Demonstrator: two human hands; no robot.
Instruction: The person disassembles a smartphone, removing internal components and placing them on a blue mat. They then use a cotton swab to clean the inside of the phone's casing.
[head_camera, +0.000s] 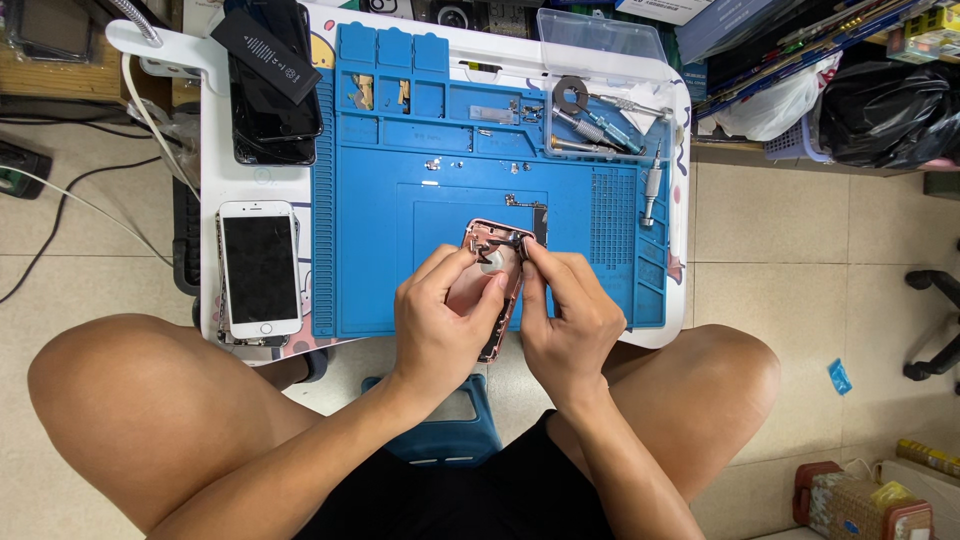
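I hold an opened pink phone housing (497, 280) over the near edge of the blue repair mat (400, 200). My left hand (440, 325) is closed around its left side, thumb pressing near a round white part inside. My right hand (565, 320) grips the right edge, fingertips pinched at the top of the housing. A white smartphone (259, 268) lies screen-up to the left of the mat, and screwdrivers (605, 125) rest in a clear tray at the mat's far right.
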